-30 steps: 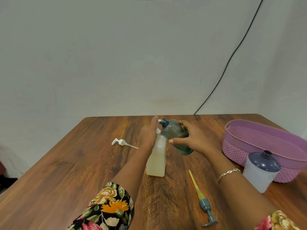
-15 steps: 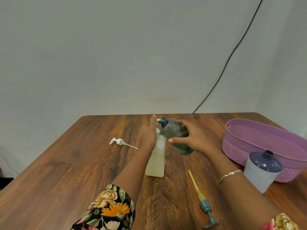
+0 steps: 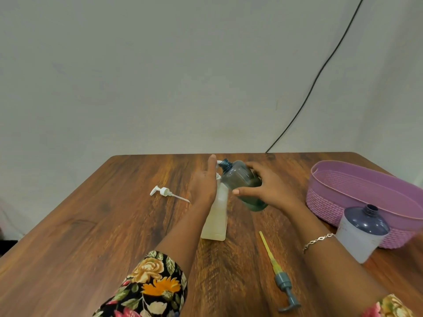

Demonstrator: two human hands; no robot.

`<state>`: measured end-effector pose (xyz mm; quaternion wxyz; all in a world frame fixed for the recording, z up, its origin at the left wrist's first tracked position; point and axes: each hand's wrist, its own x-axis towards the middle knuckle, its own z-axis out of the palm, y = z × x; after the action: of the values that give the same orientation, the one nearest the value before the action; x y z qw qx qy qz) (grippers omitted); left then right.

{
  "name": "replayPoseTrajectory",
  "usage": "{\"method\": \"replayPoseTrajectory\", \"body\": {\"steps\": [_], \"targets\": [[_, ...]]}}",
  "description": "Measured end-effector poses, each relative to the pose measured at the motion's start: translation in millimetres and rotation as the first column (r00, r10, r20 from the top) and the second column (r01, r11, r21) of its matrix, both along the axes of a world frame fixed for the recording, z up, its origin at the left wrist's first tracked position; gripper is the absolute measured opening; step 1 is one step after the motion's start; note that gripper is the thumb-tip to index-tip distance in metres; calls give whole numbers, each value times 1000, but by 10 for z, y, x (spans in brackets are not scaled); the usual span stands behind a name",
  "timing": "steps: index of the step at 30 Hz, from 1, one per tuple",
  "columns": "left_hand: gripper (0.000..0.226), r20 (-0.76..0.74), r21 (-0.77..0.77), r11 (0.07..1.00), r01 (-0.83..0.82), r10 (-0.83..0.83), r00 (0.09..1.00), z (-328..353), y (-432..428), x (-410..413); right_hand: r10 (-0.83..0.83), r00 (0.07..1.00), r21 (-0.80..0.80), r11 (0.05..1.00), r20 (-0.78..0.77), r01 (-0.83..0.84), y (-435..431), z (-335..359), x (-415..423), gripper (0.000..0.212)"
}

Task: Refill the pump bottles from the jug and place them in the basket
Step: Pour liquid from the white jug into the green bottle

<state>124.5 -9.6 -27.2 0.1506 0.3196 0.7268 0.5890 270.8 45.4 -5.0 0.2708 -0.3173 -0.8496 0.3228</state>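
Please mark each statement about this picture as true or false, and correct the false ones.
1. The right hand holds the tinted bottle tilted toward the mouth of the pale bottle. True.
2. The white pump is screwed onto the pale bottle. False: it lies on the table, apart from the bottle.
3. The blue-topped bottle stands inside the basket. False: it stands on the table in front of it.
4. The grey pump with a yellow tube lies on the table. True.
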Motion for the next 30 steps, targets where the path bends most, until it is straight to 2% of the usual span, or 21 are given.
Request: {"method": "replayPoseTrajectory", "body": {"steps": [3, 7, 17, 20, 25, 27, 30], "targets": [[51, 32, 42, 999, 3, -5, 999, 9, -9, 8, 7, 1000, 8, 1000, 7, -7, 0, 14, 1, 74], [44, -38, 33, 999, -31, 32, 999, 10, -14, 39, -15, 1000, 18, 1000, 27, 14, -10, -17, -3, 75], [68, -20, -9, 999, -35, 35, 999, 8, -9, 28, -11, 1000, 1, 1000, 8, 11, -18, 24, 6, 77], [53, 21, 22, 999, -27, 26, 999, 18, -14, 26, -8, 1000, 3, 1000, 9, 8, -25, 23, -1, 75], [42, -53, 27, 998, -60, 62, 997, -5, -7, 40, -5, 1000, 1, 1000, 19, 5, -21, -27, 4, 77], [46, -61, 22, 998, -66, 67, 996, -18, -14, 39, -6, 1000, -11, 1000, 15, 6, -25, -26, 5, 78], [69, -51, -11, 998, -62, 62, 997, -8, -9, 39, -10, 1000, -10, 1000, 2, 10, -18, -2, 10, 78]]}}
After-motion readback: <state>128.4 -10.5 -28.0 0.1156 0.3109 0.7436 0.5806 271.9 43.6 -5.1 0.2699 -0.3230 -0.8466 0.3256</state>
